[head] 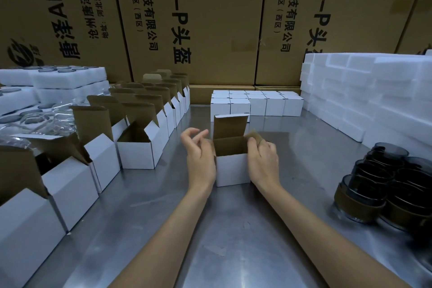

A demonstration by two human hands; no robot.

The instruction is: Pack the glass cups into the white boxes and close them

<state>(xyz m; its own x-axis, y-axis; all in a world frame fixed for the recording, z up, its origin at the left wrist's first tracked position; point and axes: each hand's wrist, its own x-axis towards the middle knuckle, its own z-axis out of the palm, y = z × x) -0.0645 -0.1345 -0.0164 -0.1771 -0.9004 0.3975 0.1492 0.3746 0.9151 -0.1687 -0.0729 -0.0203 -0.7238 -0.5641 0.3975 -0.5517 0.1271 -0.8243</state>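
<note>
Left of the open white box (232, 166) on the metal table (233, 241), rows of open boxes (140, 149) wait, and my left hand (199, 154) rests against its left wall with fingers loose, gripping nothing. My right hand (263, 159) pinches its right side flap, and the dark glass cups (383, 184) stand well to its right.

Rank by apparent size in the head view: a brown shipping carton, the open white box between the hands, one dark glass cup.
1. Brown shipping carton, largest.
2. Open white box.
3. Dark glass cup; nearness to the camera makes 2 versus 3 unsure.
</note>
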